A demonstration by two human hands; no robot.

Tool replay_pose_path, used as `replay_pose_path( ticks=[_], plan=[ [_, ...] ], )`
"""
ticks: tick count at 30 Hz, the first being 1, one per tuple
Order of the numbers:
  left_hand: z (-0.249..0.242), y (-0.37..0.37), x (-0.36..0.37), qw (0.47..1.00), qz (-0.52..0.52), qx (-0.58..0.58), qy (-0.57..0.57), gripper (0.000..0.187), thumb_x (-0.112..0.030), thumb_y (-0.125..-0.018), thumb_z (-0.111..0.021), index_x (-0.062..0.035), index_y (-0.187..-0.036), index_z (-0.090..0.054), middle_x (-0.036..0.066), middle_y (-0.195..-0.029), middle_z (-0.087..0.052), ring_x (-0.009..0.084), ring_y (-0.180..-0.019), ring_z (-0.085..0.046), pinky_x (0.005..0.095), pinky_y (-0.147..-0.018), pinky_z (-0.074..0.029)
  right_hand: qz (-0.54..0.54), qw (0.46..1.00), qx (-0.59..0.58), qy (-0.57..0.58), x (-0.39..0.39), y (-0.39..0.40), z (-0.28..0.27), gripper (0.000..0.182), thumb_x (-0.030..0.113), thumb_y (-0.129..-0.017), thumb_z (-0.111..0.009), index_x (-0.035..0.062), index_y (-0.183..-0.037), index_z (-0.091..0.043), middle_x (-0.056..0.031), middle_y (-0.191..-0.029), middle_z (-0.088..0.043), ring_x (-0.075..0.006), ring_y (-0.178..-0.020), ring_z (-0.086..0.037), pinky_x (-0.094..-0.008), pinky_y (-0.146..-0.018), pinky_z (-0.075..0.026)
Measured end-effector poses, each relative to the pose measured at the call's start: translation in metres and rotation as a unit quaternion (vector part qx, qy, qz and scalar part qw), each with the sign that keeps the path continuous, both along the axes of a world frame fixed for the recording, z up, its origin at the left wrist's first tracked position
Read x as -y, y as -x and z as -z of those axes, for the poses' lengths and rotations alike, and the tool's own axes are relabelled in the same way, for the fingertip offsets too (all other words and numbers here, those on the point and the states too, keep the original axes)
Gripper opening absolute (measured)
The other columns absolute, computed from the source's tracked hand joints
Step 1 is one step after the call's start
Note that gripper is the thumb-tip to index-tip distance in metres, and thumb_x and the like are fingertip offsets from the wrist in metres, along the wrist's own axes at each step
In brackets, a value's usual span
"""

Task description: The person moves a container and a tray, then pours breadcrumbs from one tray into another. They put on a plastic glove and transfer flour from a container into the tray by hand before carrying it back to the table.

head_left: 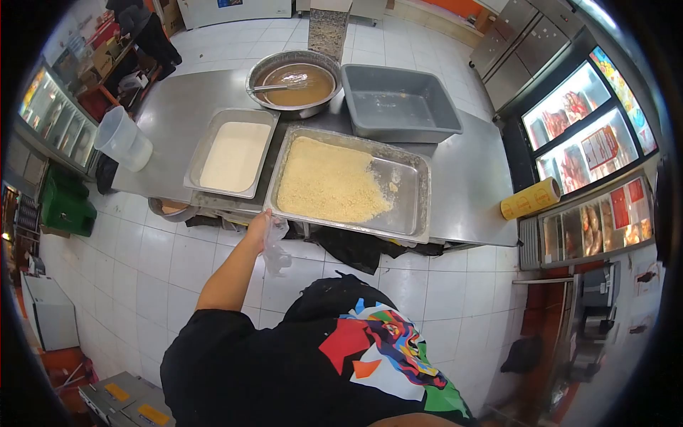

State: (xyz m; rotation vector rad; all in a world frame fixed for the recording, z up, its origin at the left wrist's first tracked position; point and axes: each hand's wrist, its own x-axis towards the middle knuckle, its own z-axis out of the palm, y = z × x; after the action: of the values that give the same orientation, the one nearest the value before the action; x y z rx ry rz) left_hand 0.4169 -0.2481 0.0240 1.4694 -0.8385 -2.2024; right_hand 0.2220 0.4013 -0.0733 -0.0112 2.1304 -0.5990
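My left hand (260, 229) is at the near left corner of a steel tray (409, 213), its fingertips by the rim. Crumpled clear plastic (276, 249), perhaps a thin glove or bag, hangs from the closed fingers. Pale yellow crumbs (324, 181) cover the left and middle of the tray, with bare metal at its right. Left of it lies a smaller steel pan (265, 153) with a smooth cream-coloured filling (233, 156). Behind stands a metal bowl (255, 75) of brownish liquid, with a whisk (284, 87) resting in it. My right hand is out of view.
A grey plastic tub (402, 107) sits behind the tray on the steel table (473, 185). A plastic jug (122, 139) stands at the left, a yellow roll (530, 198) at the right edge. Lit display fridges (576, 114) line the right side. Another person (146, 35) is at the far left.
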Motion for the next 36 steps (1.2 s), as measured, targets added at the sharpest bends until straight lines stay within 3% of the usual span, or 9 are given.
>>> replay_pose_path(
  ticks=[9,11,14,17,19,23,28,32,36],
  plan=[
    [-0.010,-0.029,0.033,0.987,0.125,-0.087,-0.059,0.046,-0.049,-0.098,-0.043,-0.0067,-0.090,-0.060,0.006,-0.069,-0.062,0.0213,-0.062,-0.060,0.0337,-0.061,-0.049,0.038,0.990,-0.048,0.123,0.048,0.031,0.004,0.032,0.013,-0.085,-0.055,0.0035,-0.114,-0.062,-0.0114,-0.087,-0.066,-0.0174,-0.066,-0.060,-0.0326,-0.056,-0.049],
    [-0.004,-0.036,0.039,0.990,0.129,-0.060,-0.023,0.052,-0.052,-0.095,-0.046,-0.0035,-0.109,-0.057,0.011,-0.089,-0.064,0.0227,-0.079,-0.061,0.0350,-0.071,-0.050,0.057,0.986,-0.044,0.152,0.065,0.041,0.000,0.034,0.012,-0.084,-0.055,0.0032,-0.116,-0.062,-0.0112,-0.086,-0.066,-0.0165,-0.062,-0.060,-0.0319,-0.053,-0.049],
    [-0.032,-0.044,0.014,0.994,0.095,0.056,0.008,0.062,-0.052,-0.093,-0.051,-0.0056,-0.134,-0.045,0.016,-0.113,-0.057,0.0265,-0.100,-0.055,0.0397,-0.084,-0.048,0.203,0.970,0.051,0.123,0.107,0.057,-0.047,0.034,0.017,-0.091,-0.052,0.0080,-0.124,-0.058,-0.0122,-0.116,-0.064,-0.0250,-0.102,-0.062,-0.0392,-0.084,-0.052],
    [-0.013,-0.078,-0.002,0.995,0.042,0.090,0.017,0.054,-0.048,-0.093,-0.054,-0.0058,-0.127,-0.051,0.013,-0.107,-0.059,0.0258,-0.091,-0.057,0.0401,-0.082,-0.048,0.288,0.938,0.053,0.184,0.133,0.090,-0.073,0.033,0.018,-0.091,-0.053,0.0111,-0.122,-0.056,-0.0099,-0.114,-0.062,-0.0254,-0.097,-0.062,-0.0396,-0.078,-0.053],
    [0.045,-0.132,0.004,0.933,0.208,0.236,0.172,0.051,-0.046,-0.093,-0.056,-0.0021,-0.119,-0.057,0.014,-0.104,-0.062,0.0245,-0.085,-0.059,0.0384,-0.080,-0.048,0.272,0.938,0.013,0.213,0.151,0.123,-0.084,0.029,0.019,-0.091,-0.054,0.0118,-0.119,-0.057,-0.0079,-0.109,-0.063,-0.0230,-0.094,-0.062,-0.0384,-0.075,-0.052],
    [0.093,-0.243,-0.047,0.935,0.007,0.304,0.183,0.055,-0.048,-0.096,-0.051,0.0030,-0.081,-0.064,0.013,-0.075,-0.063,0.0233,-0.074,-0.057,0.0364,-0.071,-0.047,0.230,0.931,-0.070,0.275,0.202,0.196,-0.096,0.025,0.021,-0.090,-0.057,0.0127,-0.113,-0.058,-0.0041,-0.103,-0.063,-0.0191,-0.089,-0.062,-0.0368,-0.070,-0.051],
    [0.071,-0.307,-0.133,0.901,-0.204,0.378,0.064,0.076,-0.065,-0.095,-0.036,0.0014,-0.072,-0.065,0.009,-0.065,-0.055,0.0221,-0.065,-0.051,0.0359,-0.068,-0.045,0.031,0.894,-0.303,0.330,0.295,0.298,-0.096,0.011,0.013,-0.089,-0.060,0.0059,-0.096,-0.064,0.0000,-0.088,-0.062,-0.0118,-0.082,-0.058,-0.0268,-0.070,-0.048],
    [0.063,-0.298,-0.204,0.881,-0.264,0.388,0.048,0.083,-0.072,-0.092,-0.030,-0.0008,-0.066,-0.064,0.004,-0.059,-0.049,0.0178,-0.057,-0.046,0.0333,-0.060,-0.042,-0.204,0.786,-0.487,0.323,0.402,0.338,-0.155,0.030,0.009,-0.083,-0.060,0.0057,-0.112,-0.063,-0.0159,-0.120,-0.059,-0.0325,-0.115,-0.053,-0.0416,-0.099,-0.041],
    [0.051,-0.227,-0.275,0.879,-0.185,0.437,0.035,0.088,-0.072,-0.093,-0.026,0.0010,-0.070,-0.069,0.006,-0.061,-0.056,0.0212,-0.060,-0.050,0.0353,-0.065,-0.045,-0.264,0.718,-0.575,0.292,0.497,0.356,-0.191,0.053,0.020,-0.081,-0.064,0.0173,-0.132,-0.051,-0.0191,-0.137,-0.045,-0.0429,-0.127,-0.039,-0.0563,-0.110,-0.025]
  ],
)
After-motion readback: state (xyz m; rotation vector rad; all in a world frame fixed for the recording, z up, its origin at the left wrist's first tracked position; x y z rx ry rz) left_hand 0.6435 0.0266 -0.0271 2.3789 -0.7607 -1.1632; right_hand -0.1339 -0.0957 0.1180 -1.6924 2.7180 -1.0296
